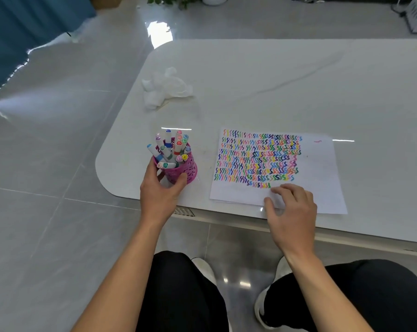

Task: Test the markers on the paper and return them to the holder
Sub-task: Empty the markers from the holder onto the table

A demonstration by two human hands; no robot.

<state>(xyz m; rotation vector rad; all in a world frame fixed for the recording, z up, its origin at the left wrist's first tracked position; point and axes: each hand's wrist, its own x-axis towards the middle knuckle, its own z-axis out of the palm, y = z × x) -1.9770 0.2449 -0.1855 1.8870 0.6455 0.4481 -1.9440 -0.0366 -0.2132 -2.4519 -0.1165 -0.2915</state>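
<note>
Pink and perforated, the holder (182, 172) stands near the table's (274, 87) rounded front corner, and every place below is given from it. Capped markers (171, 149) bristle out of its top, leaning several ways. From the near side the left hand (159, 190) wraps its lower wall, thumb on one flank and fingers curled round the other, steadying it. To the holder's right, apart from it, lies the paper (320, 173), filled with rows of small coloured squiggles; the last row stops short. The right hand (291, 212) rests on the paper's near edge, fingers loosely spread and flat, holding no marker. Beyond the holder lies a crumpled tissue (165, 88). No marker is out, so this looks like a pause between tests. Next, the right hand would need to cross to the holder, pinch one untested cap, and lift it clear without tipping the rest.
</note>
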